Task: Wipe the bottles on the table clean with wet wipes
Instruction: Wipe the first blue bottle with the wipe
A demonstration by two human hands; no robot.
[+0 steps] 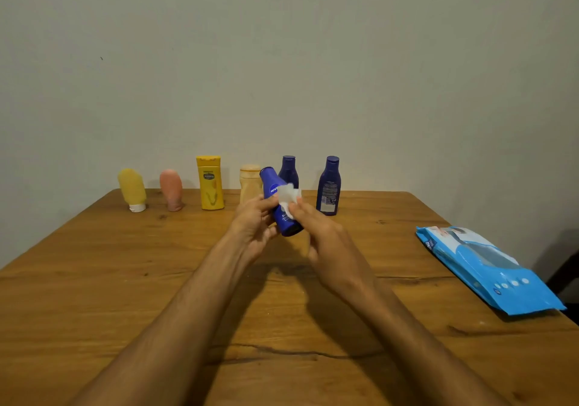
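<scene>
Nivea bottle [286, 222], smooth dark-blue plastic, held tilted above the wood-grain table [125, 280], near its far middle. I see my left hand [253, 220] wrapped round its lower body. My right hand [322, 233] pinches a crumpled white wet wipe [288, 194] against its front. A glossy blue wipes pack [488, 267] lies to the right.

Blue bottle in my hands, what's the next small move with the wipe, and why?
Probably draw the wipe down the blue bottle toward its base. The left hand holds the bottle tilted, cap pointing away, and the right hand pinches the wipe against its upper half, so the lower body looks not yet covered by the wipe.
</scene>
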